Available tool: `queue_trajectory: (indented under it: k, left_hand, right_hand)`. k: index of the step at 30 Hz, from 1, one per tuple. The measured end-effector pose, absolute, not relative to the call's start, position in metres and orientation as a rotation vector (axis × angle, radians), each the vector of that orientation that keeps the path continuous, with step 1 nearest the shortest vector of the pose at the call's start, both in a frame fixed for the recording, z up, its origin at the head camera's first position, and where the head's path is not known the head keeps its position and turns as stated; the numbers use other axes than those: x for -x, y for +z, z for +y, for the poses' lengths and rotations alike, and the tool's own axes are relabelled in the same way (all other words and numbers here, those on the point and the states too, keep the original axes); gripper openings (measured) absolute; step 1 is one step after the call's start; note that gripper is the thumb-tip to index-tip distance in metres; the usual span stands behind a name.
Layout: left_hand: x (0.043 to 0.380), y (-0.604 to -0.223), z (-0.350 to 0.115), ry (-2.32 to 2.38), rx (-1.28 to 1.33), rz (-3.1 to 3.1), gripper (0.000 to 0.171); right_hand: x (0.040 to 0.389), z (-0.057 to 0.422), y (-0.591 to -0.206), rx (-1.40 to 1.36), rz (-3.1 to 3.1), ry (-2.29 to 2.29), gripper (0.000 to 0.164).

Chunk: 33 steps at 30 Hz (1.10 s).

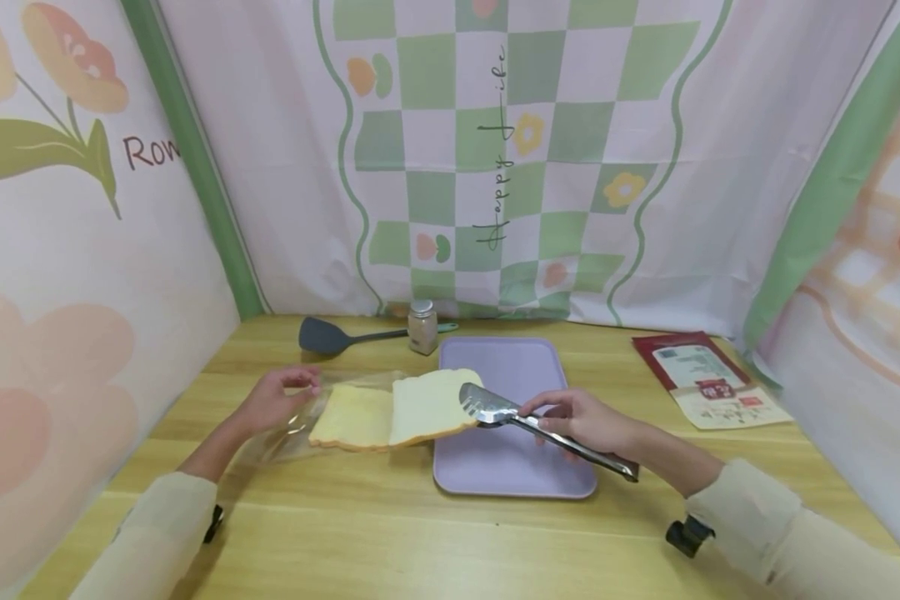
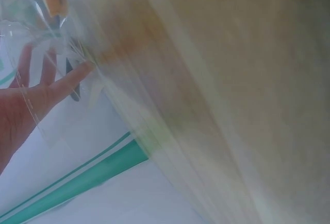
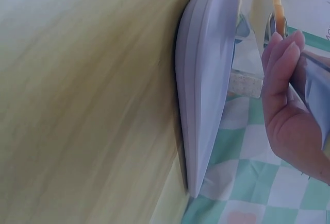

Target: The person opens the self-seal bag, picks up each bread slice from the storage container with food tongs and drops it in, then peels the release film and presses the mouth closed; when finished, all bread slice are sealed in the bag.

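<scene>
On a wood-grained table [image 1: 330, 533], walled at the back by a green-and-white checked curtain [image 1: 480, 192] and at the sides by printed cloth, a lilac tray [image 1: 510, 471] lies slightly right of centre. Overlapping its left edge is a white bread slice [image 1: 429, 404], its right end between the tips of metal tongs [image 1: 562, 437]; the right hand [image 1: 585, 421] grips these along their arms. A yellower slice [image 1: 356, 417] adjoins it on the left, partly within a clear bag [image 1: 288, 429], whose mouth the left hand [image 1: 273, 404] holds with bent fingers.

Plain wood runs from the tray to the near edge, and another strip separates it from a red-and-cream packet [image 1: 712, 383] at right. Behind, close to the curtain, a dark spatula [image 1: 326, 336] and a lidded jar [image 1: 422, 327] limit the far side.

The right wrist view shows the tray's raised side and the bread lifted above it; the left wrist view shows fingers through transparent film, which the head view barely reveals.
</scene>
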<state>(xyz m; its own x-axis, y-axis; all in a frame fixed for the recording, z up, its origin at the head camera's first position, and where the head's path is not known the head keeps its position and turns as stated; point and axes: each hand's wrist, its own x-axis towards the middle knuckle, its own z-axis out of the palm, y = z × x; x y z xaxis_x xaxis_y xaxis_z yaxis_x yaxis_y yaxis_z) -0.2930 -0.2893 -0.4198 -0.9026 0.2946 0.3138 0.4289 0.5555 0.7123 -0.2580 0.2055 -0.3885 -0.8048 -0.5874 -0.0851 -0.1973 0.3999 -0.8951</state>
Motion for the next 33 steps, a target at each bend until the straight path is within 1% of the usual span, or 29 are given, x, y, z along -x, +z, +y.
queue_trajectory:
  k: [16, 33]
  left_hand:
    - [0.292, -0.418, -0.289, -1.269, 0.596, -2.636, 0.009]
    - [0.29, -0.418, -0.29, -1.287, 0.619, -2.629, 0.012]
  right_hand:
    - [0.255, 0.188, -0.393, 0.646, 2.241, -1.469, 0.028]
    - [0.251, 0.155, -0.401, 0.609, 2.233, -1.48, 0.026]
